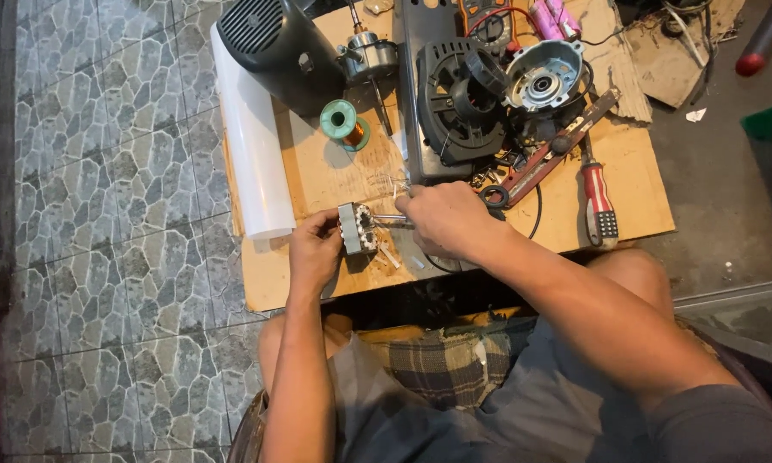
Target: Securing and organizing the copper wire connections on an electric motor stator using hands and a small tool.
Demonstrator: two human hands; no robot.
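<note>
Stone-patterned floor tiles carry a sheet of cardboard (334, 180) strewn with fan parts: a green wire spool (344, 121), a black motor housing (460, 101), a red-handled screwdriver (599, 199). Low over its near edge, the left hand (313, 250) has its grip pinching a small motor stator (357, 228), while the right hand (443, 219) has its grip pressed together around a thin metal tool (388, 219) touching the windings. It looks like coil work in hand, and any further probing calls for a steady stator.

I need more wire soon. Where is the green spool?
In the head view, the green spool sits on the cardboard, upper centre-left, just below the black fan housing and right of the white roll.
</note>
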